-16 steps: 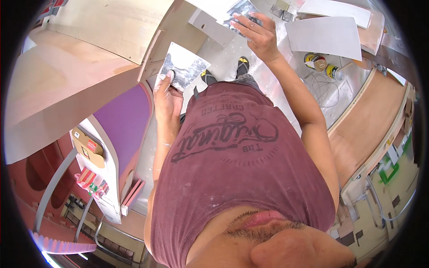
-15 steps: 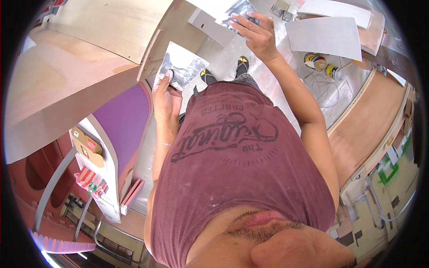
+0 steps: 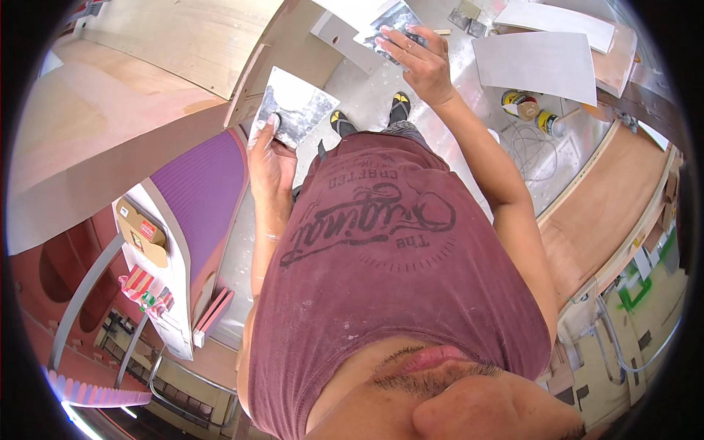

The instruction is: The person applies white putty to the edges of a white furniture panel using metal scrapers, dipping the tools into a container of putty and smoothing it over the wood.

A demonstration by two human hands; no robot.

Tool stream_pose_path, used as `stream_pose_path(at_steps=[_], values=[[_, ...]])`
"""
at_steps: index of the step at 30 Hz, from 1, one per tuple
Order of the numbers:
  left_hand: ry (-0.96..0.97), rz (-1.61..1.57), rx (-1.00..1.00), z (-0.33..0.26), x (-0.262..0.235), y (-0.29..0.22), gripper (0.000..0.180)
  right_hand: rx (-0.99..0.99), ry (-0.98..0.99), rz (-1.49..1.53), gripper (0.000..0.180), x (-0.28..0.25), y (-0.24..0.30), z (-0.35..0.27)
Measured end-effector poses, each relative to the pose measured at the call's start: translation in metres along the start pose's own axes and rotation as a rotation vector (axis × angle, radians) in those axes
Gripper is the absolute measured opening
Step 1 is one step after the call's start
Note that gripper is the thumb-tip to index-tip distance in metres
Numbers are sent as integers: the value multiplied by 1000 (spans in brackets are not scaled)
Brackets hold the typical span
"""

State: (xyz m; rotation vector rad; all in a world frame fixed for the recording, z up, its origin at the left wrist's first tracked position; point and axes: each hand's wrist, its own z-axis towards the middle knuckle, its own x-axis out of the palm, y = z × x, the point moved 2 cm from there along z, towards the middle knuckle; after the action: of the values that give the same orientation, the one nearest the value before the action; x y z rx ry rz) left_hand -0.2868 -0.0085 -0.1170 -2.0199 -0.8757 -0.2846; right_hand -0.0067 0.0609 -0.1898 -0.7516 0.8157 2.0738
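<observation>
A thin, square metal filler spreader (image 3: 297,130), smeared grey with a patch of white paste on it, is gripped at its near corner by my left hand (image 3: 274,167). The thumb lies on its face and the other fingers are behind it. Farther forward, my right hand (image 3: 427,73) holds a second, similar smeared metal spreader (image 3: 398,16). Its fingers lie spread across that blade, and the thumb is hidden. The right spreader is at the edge of a bright white surface (image 3: 352,10); I cannot tell whether they touch. White residue marks my fingertips.
A large wooden structure (image 3: 169,44) stands at the left, above a purple curved panel (image 3: 202,187). Right of me are a white sheet (image 3: 535,66), cans (image 3: 548,122), a loose cable (image 3: 529,150) and a curved wooden panel (image 3: 587,213). A cardboard box (image 3: 143,233) sits at lower left.
My left hand and its spreader have shifted slightly up and left in the picture. The right hand and its spreader have moved very little; both grips are the same.
</observation>
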Motion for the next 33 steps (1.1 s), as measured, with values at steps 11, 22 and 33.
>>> stream_pose_path(at_steps=[11,22,33], values=[[18,1,-14,2,0,-1,23,-2,-3,-15,45,-1,-1,-2],[7,-13,-21,0,4,-3,23,7,-18,-24,47,-3,-14,2],[15,-13,-17,-1,11,-7,23,-8,-21,-26,51,1,-28,3]])
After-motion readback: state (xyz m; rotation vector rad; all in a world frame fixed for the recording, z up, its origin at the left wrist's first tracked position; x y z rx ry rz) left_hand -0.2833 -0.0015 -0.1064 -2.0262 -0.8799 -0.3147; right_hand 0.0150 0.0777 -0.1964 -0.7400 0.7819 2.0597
